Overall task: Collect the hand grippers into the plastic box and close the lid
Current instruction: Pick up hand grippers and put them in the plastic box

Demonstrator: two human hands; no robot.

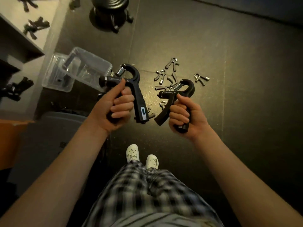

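Observation:
My left hand [113, 110] is closed around one handle of a black hand gripper [136, 89] with a steel spring and a small counter window. A second black hand gripper [177, 92] is held in my right hand [185, 117]. Both are raised above the dark floor. The clear plastic box [78, 69] stands open on the floor to the left, holding a few grippers. Several more hand grippers [168, 76] lie scattered on the floor beyond my hands.
A shelf unit [21, 38] at the left carries more grippers. A black stool base [111, 13] stands at the top. A grey lid-like panel [54, 128] and an orange box [9, 141] lie at the lower left. My white shoes [141, 156] are below.

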